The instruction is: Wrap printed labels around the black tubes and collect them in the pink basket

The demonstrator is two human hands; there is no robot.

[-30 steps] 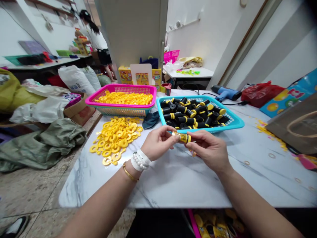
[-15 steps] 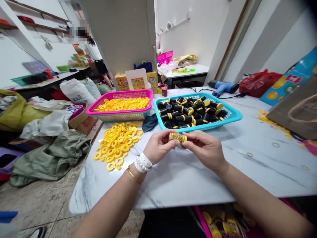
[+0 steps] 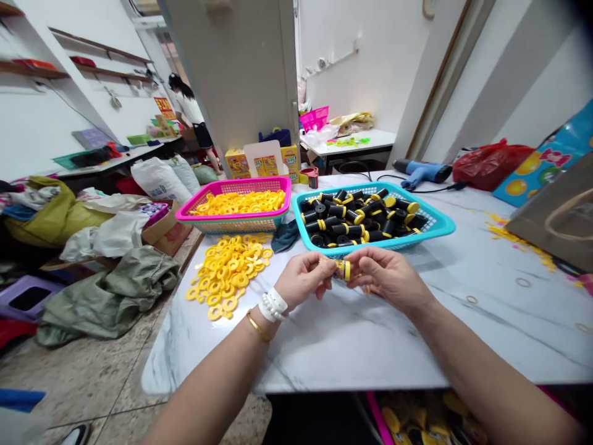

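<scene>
Just in front of the turquoise plastic lattice basket (image 3: 442, 226), which is holding many black cylinders with yellow ends (image 3: 337, 211), both bare hands are working over the white marbled worktop (image 3: 370, 346). The left hand (image 3: 306, 278) is pinching a small cylinder with a yellow end and a clear, patterned side (image 3: 346, 271), its grip closing on the left part of the piece. The right hand (image 3: 393, 278) is curling its fingers at the yellow end; whether its grip is closing on the piece, I cannot tell. Left of the turquoise basket, a bright pink plastic basket (image 3: 231, 217) is carrying yellow plastic pieces, and a loose heap of flat yellow ring-shaped pieces (image 3: 231, 269) is lying in front of it. A crumpled dark cloth (image 3: 284, 238) is resting just beside the turquoise basket's left side. Behind its right part, a blue and black pistol-shaped tool (image 3: 426, 173) is lying near a red plastic bag (image 3: 491, 164).
</scene>
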